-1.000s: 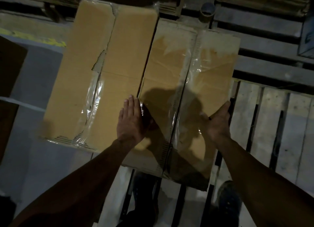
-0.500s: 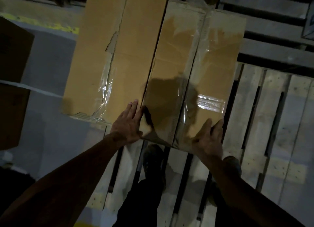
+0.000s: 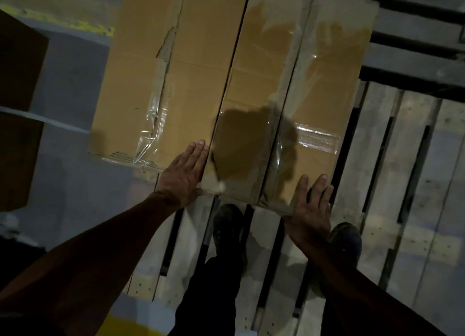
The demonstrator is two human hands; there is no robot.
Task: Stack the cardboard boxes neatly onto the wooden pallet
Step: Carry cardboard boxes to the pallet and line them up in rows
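Both flat hands [image 3: 185, 172] [image 3: 309, 205] press the right box's [image 3: 289, 96] near end.

A pale slatted wooden pallet [image 3: 382, 174] on a grey concrete floor [image 3: 73, 89] carries two long tan cardboard boxes [image 3: 297, 104], taped with clear film, side by side and apparently touching; two dark shoes [image 3: 229, 227] stand on its slats.

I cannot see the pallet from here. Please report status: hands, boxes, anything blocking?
Left hand and right hand open, flat against near end of right box. It lies beside left box on wooden pallet. Nothing blocking.
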